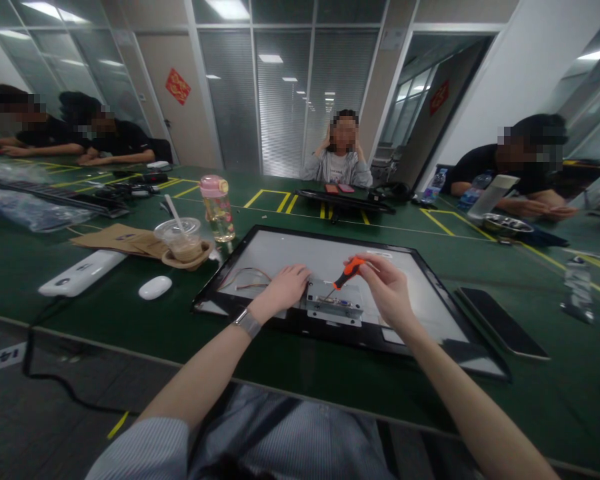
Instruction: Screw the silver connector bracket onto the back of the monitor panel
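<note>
My right hand (391, 291) grips a screwdriver (349, 273) by its orange and black handle. The shaft slants down to the left, its tip at a metal bracket (336, 316) with a small circuit board and a blue connector. Whether the tip touches a screw is too small to tell. This bracket sits on the near part of a large black-framed display panel (285, 241), which lies flat with its pale back up. Fingers outstretched, my left hand (286, 288) rests at the bracket's left end. Beside it a thin wire harness (247, 272) lies on the panel.
Left of the panel are a white mouse (155, 287), a power strip (83, 273), an iced drink cup (180, 239) and a pink-lidded bottle (217, 210). A dark phone-like slab (500, 321) lies to the right. Several people sit around the green table (145, 333).
</note>
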Motion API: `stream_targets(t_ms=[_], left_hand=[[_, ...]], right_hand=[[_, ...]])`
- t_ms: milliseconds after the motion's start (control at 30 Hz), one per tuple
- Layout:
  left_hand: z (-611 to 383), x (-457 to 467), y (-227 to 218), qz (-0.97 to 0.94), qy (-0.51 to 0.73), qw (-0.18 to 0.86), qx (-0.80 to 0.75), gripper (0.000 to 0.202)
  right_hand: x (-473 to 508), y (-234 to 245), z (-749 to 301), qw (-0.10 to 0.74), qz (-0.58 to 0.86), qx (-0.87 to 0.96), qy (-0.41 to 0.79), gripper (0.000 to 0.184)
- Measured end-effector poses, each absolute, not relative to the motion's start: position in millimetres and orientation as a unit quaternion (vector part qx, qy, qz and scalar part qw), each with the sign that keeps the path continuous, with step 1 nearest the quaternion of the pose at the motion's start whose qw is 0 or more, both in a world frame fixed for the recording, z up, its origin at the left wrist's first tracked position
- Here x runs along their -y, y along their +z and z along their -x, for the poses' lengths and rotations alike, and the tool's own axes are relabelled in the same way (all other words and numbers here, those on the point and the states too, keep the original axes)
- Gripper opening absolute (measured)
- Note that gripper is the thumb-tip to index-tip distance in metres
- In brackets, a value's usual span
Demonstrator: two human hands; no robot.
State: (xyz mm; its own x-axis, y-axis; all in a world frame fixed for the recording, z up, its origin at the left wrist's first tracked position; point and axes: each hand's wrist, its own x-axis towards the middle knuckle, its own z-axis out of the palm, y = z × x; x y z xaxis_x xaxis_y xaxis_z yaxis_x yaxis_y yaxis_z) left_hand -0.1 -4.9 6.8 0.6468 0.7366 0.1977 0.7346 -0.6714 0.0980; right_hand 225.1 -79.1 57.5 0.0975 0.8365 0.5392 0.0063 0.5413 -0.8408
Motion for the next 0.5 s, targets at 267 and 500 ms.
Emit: stream_targets(t_ms=[267,500], left_hand=[[0.4,6.7,9.1,-0.909,0.108,0.001,-0.402,0.036],[0.3,6.0,8.5,-0.908,0.109,-0.003,-0.404,0.036]], right_hand=[[75.5,53.0,-227.4,0.659,0.353,0.585,0.314,0.016],[77.5,54.8,-226.8,0.665,0.356,0.581,0.305,0.014]])
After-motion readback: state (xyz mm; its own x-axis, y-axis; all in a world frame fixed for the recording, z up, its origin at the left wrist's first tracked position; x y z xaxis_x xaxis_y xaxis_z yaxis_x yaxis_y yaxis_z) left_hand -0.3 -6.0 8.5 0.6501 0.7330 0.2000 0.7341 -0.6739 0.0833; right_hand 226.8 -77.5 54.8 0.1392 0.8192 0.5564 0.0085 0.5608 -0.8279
